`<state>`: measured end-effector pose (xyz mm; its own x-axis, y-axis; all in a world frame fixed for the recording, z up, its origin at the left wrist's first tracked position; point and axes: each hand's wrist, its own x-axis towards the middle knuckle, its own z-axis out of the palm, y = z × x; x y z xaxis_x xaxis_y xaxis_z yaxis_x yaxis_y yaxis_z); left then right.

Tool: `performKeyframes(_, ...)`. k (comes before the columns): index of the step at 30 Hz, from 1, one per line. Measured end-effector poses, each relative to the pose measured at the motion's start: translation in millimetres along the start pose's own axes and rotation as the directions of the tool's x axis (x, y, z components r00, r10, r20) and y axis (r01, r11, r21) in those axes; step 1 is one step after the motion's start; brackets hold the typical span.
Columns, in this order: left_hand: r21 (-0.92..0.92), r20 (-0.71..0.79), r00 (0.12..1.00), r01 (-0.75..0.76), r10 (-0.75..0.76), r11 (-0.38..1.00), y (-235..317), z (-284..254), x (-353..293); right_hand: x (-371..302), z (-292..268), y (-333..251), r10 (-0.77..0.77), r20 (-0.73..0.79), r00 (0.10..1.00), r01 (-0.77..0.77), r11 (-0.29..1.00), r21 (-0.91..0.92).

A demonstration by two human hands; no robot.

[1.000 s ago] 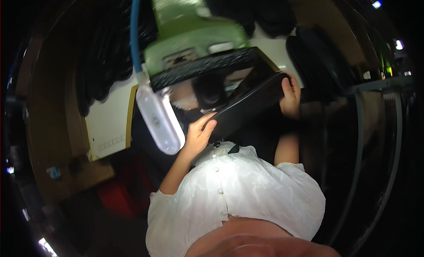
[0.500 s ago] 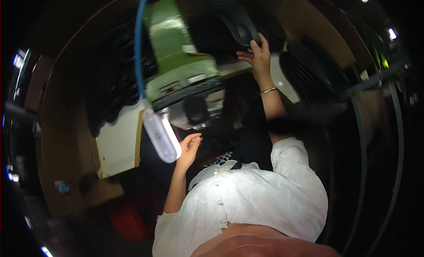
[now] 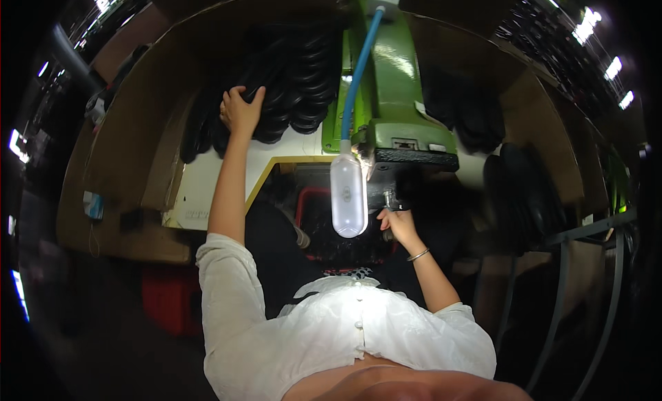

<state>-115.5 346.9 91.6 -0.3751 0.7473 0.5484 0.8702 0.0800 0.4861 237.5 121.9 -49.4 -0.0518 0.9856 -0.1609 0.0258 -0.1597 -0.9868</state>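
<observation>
My left hand (image 3: 241, 113) reaches forward to a pile of black, curved shoe soles (image 3: 286, 91) left of the machine. Its thumb and fingers are apart and touch the near side of the pile. A green machine (image 3: 393, 77) with a dark lower head stands in front of me. Close under that head is my right hand (image 3: 400, 227), its fingers curled beside a small metal part (image 3: 388, 199). Whatever those fingers hold, if anything, is too small to make out. A lit, clear lamp (image 3: 348, 197) on a blue hose hangs left of my right hand.
More black soles (image 3: 476, 118) lie right of the machine, with others (image 3: 520, 194) nearer the right edge. A white tabletop (image 3: 200, 187) with a yellow edge surrounds an opening. Cardboard walls (image 3: 131, 139) enclose the bench. A grey metal frame (image 3: 586, 228) stands at right.
My left hand has gone from the machine's head to the soles at left. My right hand has left a sole at far right and come back under the head. The view has swung left.
</observation>
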Motion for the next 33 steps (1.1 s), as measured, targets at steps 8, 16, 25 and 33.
performKeyframes(8, -0.313, -0.344, 0.918, -0.310, 0.198, 0.898, 30, -76, -36, -23, -27, -12, 0.043, -0.035, 0.998, -0.043, 0.999, 0.003)
performKeyframes(16, -0.667, -0.220, 0.967, -0.054, -0.127, 0.743, 34, -142, -202, -56, -21, 8, 0.017, 0.121, 0.993, 0.014, 0.968, -0.250)
performKeyframes(25, -0.755, 0.620, 0.710, 0.424, 0.334, 0.500, 117, -86, -290, -78, -6, 33, 0.308, 0.399, 0.864, -0.159, 0.918, -0.364)
performKeyframes(33, -0.680, 0.732, 0.612, 0.641, 0.299, 0.354, 105, -85, -279, -114, -106, 44, 0.249, -0.018, 0.968, -0.207, 0.839, 0.504)
